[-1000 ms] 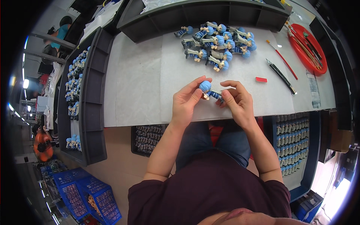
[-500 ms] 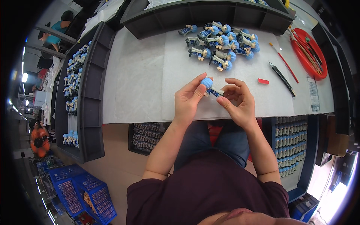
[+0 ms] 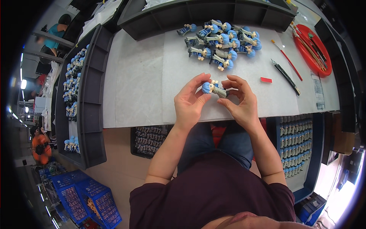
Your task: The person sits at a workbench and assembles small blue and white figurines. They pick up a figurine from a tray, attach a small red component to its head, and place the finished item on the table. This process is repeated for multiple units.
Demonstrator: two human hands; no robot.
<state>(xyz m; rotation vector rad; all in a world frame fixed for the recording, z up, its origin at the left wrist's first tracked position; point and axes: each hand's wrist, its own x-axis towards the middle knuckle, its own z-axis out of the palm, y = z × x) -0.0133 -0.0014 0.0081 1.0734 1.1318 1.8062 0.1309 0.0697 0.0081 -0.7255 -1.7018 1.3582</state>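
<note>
A small figurine (image 3: 218,91) with light blue hair and a long pale grey coat lies on its side in the air between my hands, just above the white sheet (image 3: 177,68). My left hand (image 3: 187,104) curls about its head, thumb below and fingers above. At the dark feet, the fingers and thumb of my right hand (image 3: 244,104) close around the other end. Beyond my hands lies a loose heap of similar figurines (image 3: 223,40). A small red block (image 3: 266,80) rests to the right of my right hand.
Right of the heap lie a red-handled brush (image 3: 288,62) and a black craft knife (image 3: 285,77), with a red dish (image 3: 298,49) of brushes beyond. Dark grey crates stand left (image 3: 91,99) and at the back (image 3: 206,17). A blue tray (image 3: 319,152) of figurine rows sits lower right.
The figurine has turned between my hands: its head now points left and its pale coat side shows, where its blue side showed before. My hands have shifted only slightly.
</note>
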